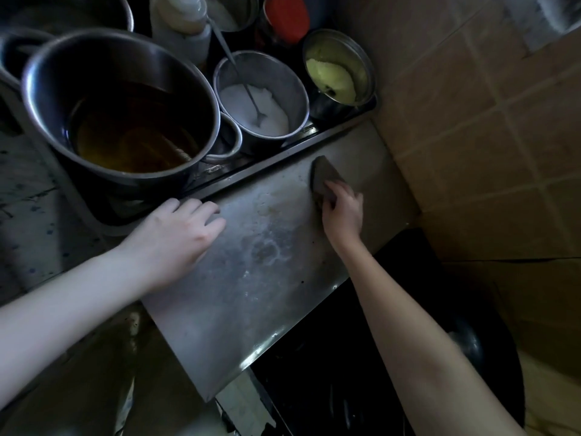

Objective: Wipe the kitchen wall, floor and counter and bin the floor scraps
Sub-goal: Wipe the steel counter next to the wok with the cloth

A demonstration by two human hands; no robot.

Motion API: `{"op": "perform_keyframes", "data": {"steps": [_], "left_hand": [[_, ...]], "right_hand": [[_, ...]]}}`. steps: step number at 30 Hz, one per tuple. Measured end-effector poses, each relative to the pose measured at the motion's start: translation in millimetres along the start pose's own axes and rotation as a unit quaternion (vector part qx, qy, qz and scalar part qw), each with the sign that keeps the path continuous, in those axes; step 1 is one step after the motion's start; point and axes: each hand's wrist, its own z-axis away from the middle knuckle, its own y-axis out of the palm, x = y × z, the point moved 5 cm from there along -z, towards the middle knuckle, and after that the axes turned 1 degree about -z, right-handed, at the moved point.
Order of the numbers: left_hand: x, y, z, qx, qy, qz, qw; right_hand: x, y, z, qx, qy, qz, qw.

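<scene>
Room (head view): a dim kitchen corner, with a beige tiled wall on the right meeting a steel counter that runs diagonally through the frame.
Counter surface: dull metal, with pale cloudy smears and a ring-shaped mark near its middle; its near edge catches some light.
Scouring pad: a dark, flat block lying on the far part of the counter, close to the wall and just in front of the tray.
Right hand: reaches in from the lower right, fingers curled over the near end of the scouring pad, gripping it and holding it against the steel.
Left hand: lies palm down on the left side of the counter, fingers nearly straight and relaxed, holding nothing; the fingertips reach the rim of the tray.
Tray: a dark, shallow tray behind the counter, crowded with containers.
Large pot: steel, on the left of the tray, holding amber liquid.
Salt pot: a smaller steel pot, right of the large one, with white grains and a metal spoon standing in it.
Small cup: wedged between those two pots.
Yellow pot: nearest the wall, tilted, with pale yellow powder inside.
Back row: a cloudy squeeze bottle and a jar with a red lid.
Lower right: a black wok sits below the counter's edge, partly hidden by the right forearm.
</scene>
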Motion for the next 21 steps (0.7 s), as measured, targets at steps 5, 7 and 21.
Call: {"op": "perform_keyframes", "data": {"steps": [5, 7, 21], "left_hand": [[3, 0, 13, -0.016, 0.012, 0.001, 1.000], [6, 0, 18, -0.011, 0.010, -0.004, 1.000], [36, -8, 53, -0.005, 0.005, -0.009, 1.000]], "right_hand": [[23, 7, -5, -0.008, 0.062, -0.014, 0.998], [48, 13, 7, 0.004, 0.015, -0.005, 1.000], [84, 21, 113, 0.073, -0.151, -0.040, 0.985]]}}
